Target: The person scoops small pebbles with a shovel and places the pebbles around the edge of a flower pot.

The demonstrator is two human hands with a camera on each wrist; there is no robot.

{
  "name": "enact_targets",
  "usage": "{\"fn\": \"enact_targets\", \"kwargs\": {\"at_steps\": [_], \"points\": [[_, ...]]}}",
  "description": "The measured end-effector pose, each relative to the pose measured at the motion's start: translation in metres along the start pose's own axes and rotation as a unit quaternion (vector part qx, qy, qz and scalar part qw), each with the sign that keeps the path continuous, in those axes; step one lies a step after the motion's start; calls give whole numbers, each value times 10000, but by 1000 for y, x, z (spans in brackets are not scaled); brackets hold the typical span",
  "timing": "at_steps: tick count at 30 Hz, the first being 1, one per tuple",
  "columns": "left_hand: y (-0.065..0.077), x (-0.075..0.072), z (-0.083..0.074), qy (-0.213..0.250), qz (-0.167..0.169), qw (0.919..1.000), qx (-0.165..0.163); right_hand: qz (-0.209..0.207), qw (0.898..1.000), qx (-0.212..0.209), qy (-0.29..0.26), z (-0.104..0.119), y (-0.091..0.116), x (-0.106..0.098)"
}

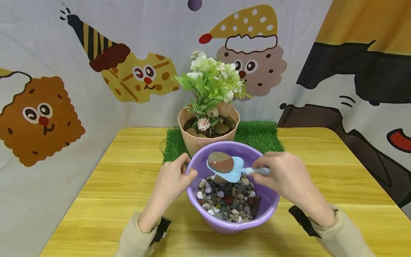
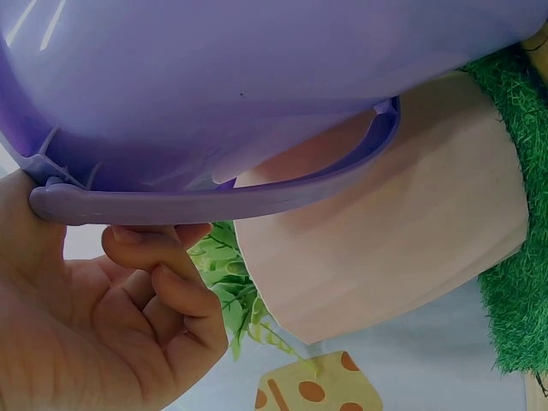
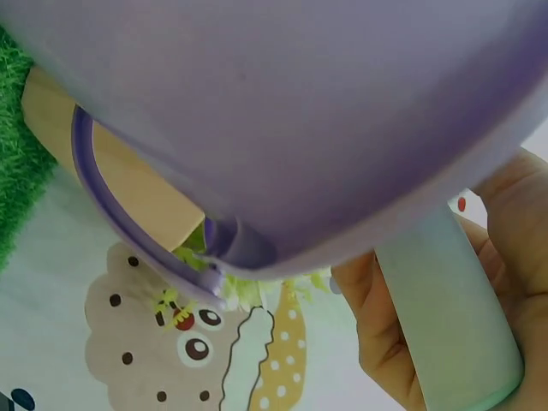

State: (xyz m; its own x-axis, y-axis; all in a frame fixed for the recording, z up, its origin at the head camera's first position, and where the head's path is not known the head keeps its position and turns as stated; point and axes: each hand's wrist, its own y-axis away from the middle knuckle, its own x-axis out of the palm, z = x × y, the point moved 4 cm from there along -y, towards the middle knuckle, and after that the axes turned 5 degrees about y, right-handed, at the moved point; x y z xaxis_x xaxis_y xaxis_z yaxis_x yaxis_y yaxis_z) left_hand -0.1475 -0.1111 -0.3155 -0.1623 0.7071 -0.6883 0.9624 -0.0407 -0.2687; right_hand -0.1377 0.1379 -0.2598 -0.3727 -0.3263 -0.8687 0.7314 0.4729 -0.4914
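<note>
A purple bucket (image 1: 273,210) holds many small mixed pebbles (image 1: 228,200) and stands on the table. My right hand (image 1: 284,175) grips the grey handle (image 3: 449,317) of a small light-blue shovel (image 1: 236,175), held over the bucket's opening. On the shovel's blade lies a large smooth stone (image 1: 221,162), grey-brown and reddish. My left hand (image 1: 173,180) is at the bucket's left rim, its thumb against the rim and its other fingers curled by the lowered purple carry handle (image 2: 223,204). The left wrist view shows those curled fingers (image 2: 163,282) just under the handle.
Right behind the bucket is a peach flowerpot (image 1: 196,142) with larger stones and white-flowered greenery (image 1: 215,76). It stands on a green turf mat (image 1: 260,137). The wooden table (image 1: 122,171) extends to both sides, and a cartoon-printed cloth (image 1: 154,21) hangs behind.
</note>
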Motion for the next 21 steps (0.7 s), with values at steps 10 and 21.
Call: {"fn": "enact_targets", "kwargs": {"at_steps": [10,21], "points": [[0,0,0,56,22,10000,-31,-58,9999,71,81,-4,-10,-13],[1,0,0,59,23,10000,-37,652,9970,418,82,-7,-45,-16]]}}
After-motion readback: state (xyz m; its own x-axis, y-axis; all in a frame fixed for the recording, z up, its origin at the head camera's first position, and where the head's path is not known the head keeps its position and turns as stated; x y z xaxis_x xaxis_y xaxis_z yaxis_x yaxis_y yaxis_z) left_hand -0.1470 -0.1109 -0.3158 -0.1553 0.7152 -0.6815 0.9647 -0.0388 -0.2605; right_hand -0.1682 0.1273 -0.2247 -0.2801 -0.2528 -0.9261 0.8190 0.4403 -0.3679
